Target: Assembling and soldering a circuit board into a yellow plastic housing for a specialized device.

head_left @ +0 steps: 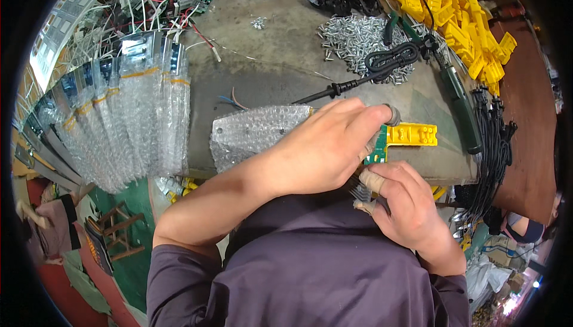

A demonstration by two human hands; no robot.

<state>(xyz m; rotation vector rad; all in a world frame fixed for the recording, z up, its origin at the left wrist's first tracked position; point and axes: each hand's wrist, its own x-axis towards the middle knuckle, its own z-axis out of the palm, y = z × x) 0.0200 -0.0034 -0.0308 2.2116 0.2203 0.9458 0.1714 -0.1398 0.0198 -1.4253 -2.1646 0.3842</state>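
The left hand bends its fingers over a green board, near the front of the table, next to a yellow piece. The right hand curls just below (tan tape wraps a finger). I cannot tell what either grips, or how tightly.

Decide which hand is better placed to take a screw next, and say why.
Probably the left hand: it is nearer the screws, while the right hand sits farther back, toward the shirt. Both hands seem busy near the green board, though.
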